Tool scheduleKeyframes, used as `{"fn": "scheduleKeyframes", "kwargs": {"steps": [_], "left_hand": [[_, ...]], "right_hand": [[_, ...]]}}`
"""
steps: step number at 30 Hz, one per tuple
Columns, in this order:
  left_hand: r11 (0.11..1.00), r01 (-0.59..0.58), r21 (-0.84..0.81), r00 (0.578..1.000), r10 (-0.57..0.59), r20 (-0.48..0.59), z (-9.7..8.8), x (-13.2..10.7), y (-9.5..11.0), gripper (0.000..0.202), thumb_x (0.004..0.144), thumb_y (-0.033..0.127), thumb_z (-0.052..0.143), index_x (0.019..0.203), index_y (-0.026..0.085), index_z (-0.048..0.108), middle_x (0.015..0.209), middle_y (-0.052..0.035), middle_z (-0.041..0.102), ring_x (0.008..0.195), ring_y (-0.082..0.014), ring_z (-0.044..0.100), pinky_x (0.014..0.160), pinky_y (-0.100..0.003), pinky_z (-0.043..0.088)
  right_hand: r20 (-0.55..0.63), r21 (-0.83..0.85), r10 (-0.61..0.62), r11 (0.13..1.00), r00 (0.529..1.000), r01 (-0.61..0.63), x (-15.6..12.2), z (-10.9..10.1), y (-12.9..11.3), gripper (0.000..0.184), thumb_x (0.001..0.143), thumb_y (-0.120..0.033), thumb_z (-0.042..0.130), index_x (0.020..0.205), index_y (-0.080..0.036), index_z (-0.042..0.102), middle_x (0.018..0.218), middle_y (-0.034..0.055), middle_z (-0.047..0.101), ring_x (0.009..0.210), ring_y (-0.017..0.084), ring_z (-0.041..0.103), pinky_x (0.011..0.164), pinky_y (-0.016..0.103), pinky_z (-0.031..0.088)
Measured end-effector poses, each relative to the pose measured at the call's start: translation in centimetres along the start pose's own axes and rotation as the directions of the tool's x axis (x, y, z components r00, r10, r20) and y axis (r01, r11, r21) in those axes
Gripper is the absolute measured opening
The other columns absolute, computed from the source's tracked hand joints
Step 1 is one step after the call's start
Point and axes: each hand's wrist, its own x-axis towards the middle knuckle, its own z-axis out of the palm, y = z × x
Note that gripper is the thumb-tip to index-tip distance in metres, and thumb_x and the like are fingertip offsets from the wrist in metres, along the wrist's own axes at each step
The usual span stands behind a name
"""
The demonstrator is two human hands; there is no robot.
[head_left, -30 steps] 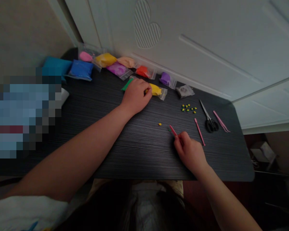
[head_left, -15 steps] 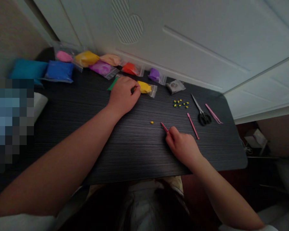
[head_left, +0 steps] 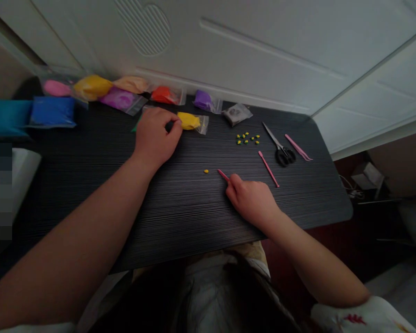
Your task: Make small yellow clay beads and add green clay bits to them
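My left hand point(head_left: 155, 138) lies curled over a green clay bag point(head_left: 137, 124) at the back of the dark table point(head_left: 180, 212), its fingertips touching the yellow clay bag point(head_left: 191, 121) beside it. My right hand point(head_left: 250, 200) is closed on a pink sculpting tool point(head_left: 223, 175), whose tip points at a small yellow clay bit point(head_left: 205, 171). A cluster of several yellow and green clay bits point(head_left: 247, 138) lies farther back to the right.
Bags of clay line the back edge: blue point(head_left: 52, 111), pink point(head_left: 55, 87), yellow point(head_left: 92, 86), magenta point(head_left: 121, 99), red point(head_left: 163, 95), purple point(head_left: 203, 100), grey point(head_left: 236, 114). Another pink tool point(head_left: 268, 169), scissors point(head_left: 279, 146) and pink tweezers point(head_left: 298, 147) lie right. A white panelled door point(head_left: 249, 51) stands behind.
The view has swung to the right, so everything sits further left in the picture. My left hand stays on the green bag; my right hand keeps the pink tool near the yellow bit.
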Motion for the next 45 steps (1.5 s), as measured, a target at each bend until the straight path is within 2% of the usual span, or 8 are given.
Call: {"fn": "scheduleKeyframes", "kwargs": {"steps": [5,10,16,20,27,34,40,45], "left_hand": [[1.000,-0.016,-0.004,0.999,0.016,-0.032,-0.1,-0.1,0.0,0.018,0.080,0.028,0.045,0.078,0.019,0.060,0.086,-0.0054,0.065,0.089,-0.0205,0.057,0.084,-0.035,0.043],[1.000,-0.019,-0.008,1.000,0.019,-0.024,-0.1,-0.1,-0.1,0.017,0.080,0.029,0.045,0.077,0.021,0.058,0.085,-0.0049,0.064,0.088,-0.0209,0.057,0.084,-0.036,0.043],[0.999,0.001,-0.042,1.000,-0.001,-0.004,-0.1,-0.2,-0.1,0.017,0.081,0.030,0.043,0.078,0.022,0.058,0.086,-0.0047,0.063,0.090,-0.0207,0.056,0.086,-0.036,0.042],[0.999,-0.009,-0.035,1.000,0.009,-0.009,-0.2,-0.2,0.0,0.017,0.081,0.030,0.043,0.078,0.022,0.058,0.086,-0.0044,0.063,0.090,-0.0209,0.055,0.085,-0.036,0.042],[0.998,-0.006,-0.065,1.000,0.005,-0.014,-0.1,-0.2,-0.1,0.016,0.081,0.031,0.043,0.077,0.024,0.058,0.086,-0.0037,0.063,0.090,-0.0207,0.055,0.086,-0.036,0.042],[0.999,-0.035,-0.034,0.999,0.034,-0.023,-0.2,0.0,0.1,0.019,0.080,0.030,0.043,0.079,0.020,0.059,0.086,-0.0058,0.064,0.088,-0.0210,0.055,0.084,-0.035,0.043],[0.997,-0.017,-0.071,0.999,0.019,0.030,-0.5,0.0,-0.1,0.023,0.082,0.032,0.041,0.084,0.017,0.059,0.093,-0.0074,0.062,0.097,-0.0202,0.053,0.093,-0.033,0.038],[0.997,-0.057,-0.043,0.998,0.056,-0.014,-0.7,-0.2,-0.2,0.023,0.082,0.031,0.040,0.082,0.017,0.059,0.093,-0.0091,0.062,0.097,-0.0217,0.053,0.094,-0.035,0.038]], "right_hand": [[-0.054,0.049,-0.015,0.999,0.998,0.018,0.3,0.4,0.0,0.024,0.089,-0.033,0.030,0.079,-0.021,0.048,0.061,0.0009,0.065,0.050,0.018,0.059,0.047,0.025,0.021],[-0.115,0.145,-0.009,0.989,0.993,0.026,-0.8,1.5,0.8,0.028,0.090,-0.033,0.030,0.079,-0.019,0.051,0.066,0.0023,0.065,0.057,0.017,0.060,0.052,0.026,0.031],[-0.214,0.296,0.030,0.954,0.976,0.035,-0.9,2.2,2.1,0.033,0.093,-0.031,0.025,0.111,-0.019,0.050,0.094,0.0032,0.065,0.080,0.014,0.059,0.072,0.025,0.040],[-0.255,0.321,0.094,0.947,0.962,-0.007,-0.2,2.4,2.8,0.038,0.092,-0.030,0.028,0.120,-0.017,0.050,0.090,0.0074,0.061,0.083,0.018,0.054,0.078,0.031,0.039],[-0.288,0.363,0.154,0.931,0.945,-0.041,0.0,2.7,2.9,0.033,0.086,-0.030,0.042,0.114,-0.020,0.057,0.105,0.0091,0.054,0.098,0.022,0.047,0.088,0.038,0.034],[-0.291,0.397,0.169,0.917,0.942,-0.042,0.6,3.0,3.2,0.026,0.085,-0.032,0.045,0.103,-0.021,0.060,0.104,0.0064,0.055,0.098,0.019,0.048,0.088,0.034,0.034],[-0.307,0.376,0.179,0.925,0.935,-0.054,1.3,2.9,2.8,0.025,0.086,-0.028,0.043,0.104,-0.025,0.060,0.098,0.0050,0.058,0.093,0.018,0.050,0.081,0.032,0.035],[-0.348,0.389,0.193,0.920,0.917,-0.046,1.5,2.8,2.6,0.025,0.086,-0.025,0.044,0.105,-0.027,0.060,0.093,0.0041,0.059,0.089,0.017,0.053,0.080,0.031,0.037]]}}
